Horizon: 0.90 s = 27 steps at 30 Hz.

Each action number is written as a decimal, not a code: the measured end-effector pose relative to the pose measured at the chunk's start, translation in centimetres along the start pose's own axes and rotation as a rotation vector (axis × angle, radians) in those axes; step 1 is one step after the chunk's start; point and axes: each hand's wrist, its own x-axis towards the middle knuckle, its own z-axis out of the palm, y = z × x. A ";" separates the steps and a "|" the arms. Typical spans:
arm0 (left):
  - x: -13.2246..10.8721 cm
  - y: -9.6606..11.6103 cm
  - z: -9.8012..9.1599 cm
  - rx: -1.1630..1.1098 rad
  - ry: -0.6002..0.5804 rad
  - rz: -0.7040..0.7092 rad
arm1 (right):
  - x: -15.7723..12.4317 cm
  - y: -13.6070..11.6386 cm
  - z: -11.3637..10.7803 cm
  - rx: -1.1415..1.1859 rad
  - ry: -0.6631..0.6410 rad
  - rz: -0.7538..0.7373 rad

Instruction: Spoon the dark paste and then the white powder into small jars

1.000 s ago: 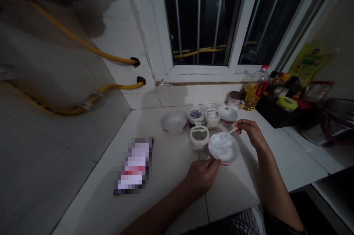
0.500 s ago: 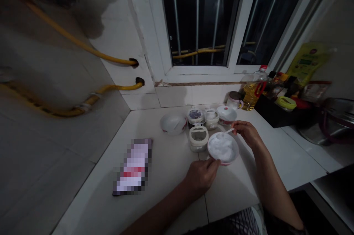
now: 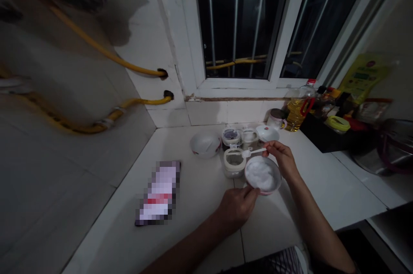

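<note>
A white bowl (image 3: pixel 275 175) with pinkish marks on its outer wall stood on the pale counter (image 3: pixel 196 226), filled with a soft-looking white substance (image 3: pixel 260 175) whose kind I could not tell. The left hand (image 3: pixel 237 207) was at the near left side of this white bowl, its thumb and fingers pinched on the rim. The right hand (image 3: pixel 284 160) was above the white bowl's far right edge, its fingers closed narrowly on the handle end of a small white spoon (image 3: pixel 256 151). The spoon lay nearly level beyond the white bowl's far rim, its head pointing left, over the edge of a clear jar with a cream-framed lid (image 3: pixel 234 173); whether the two touched could not be told.

That jar sat just left of the white bowl. Farther behind it, to the left, were a dark-filled jar (image 3: pixel 231 137) and a pale-lidded jar (image 3: pixel 249 136), side by side. A wide floral bowl (image 3: pixel 196 145) stood farther left, with a light utensil (image 3: pixel 209 143) inside, and a smaller bowl (image 3: pixel 267 133) was directly behind the white bowl. Well to its left lay a flat, dark-edged item (image 3: pixel 158 194), its surface pixelated. Behind and to its right stood an oil bottle (image 3: pixel 294 112) with a red handle.
</note>
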 end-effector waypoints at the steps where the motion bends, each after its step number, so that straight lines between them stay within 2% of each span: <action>1: 0.0 0.0 0.0 0.001 -0.005 0.001 | -0.3 0.0 0.5 -0.072 -0.001 -0.078; 3: 0.1 0.1 0.1 0.009 -0.005 -0.001 | -0.9 0.0 1.4 -0.274 -0.051 -0.288; 6: 0.1 0.1 0.3 0.030 0.012 -0.015 | -1.5 -0.2 2.2 -0.607 -0.268 -0.647; 8: 0.1 0.2 0.2 0.030 0.012 -0.016 | -1.7 -0.5 2.3 -0.707 -0.353 -0.778; 9: 0.1 0.2 0.1 0.027 0.008 -0.014 | -1.7 -0.6 2.1 -0.704 -0.338 -0.793; 12: 0.2 0.2 -0.1 0.023 -0.003 -0.002 | -1.7 -0.9 0.8 -0.569 -0.159 -0.685; 14: 0.2 0.2 -0.3 0.026 0.003 0.002 | -1.6 -1.1 -0.6 -0.479 -0.046 -0.524; 16: 0.2 0.1 -0.4 0.030 0.008 -0.003 | -1.2 -1.2 -2.1 -0.445 0.004 -0.356; 20: 0.1 0.1 -0.2 0.016 0.011 -0.006 | -0.5 -0.9 -3.4 -0.503 -0.060 -0.153; 24: 0.1 0.0 -0.1 -0.005 0.021 -0.002 | -0.1 -0.2 -2.6 -0.465 -0.249 -0.020; 27: 0.0 0.0 0.0 -0.007 0.018 0.001 | 0.1 0.2 -2.1 -0.335 -0.277 0.070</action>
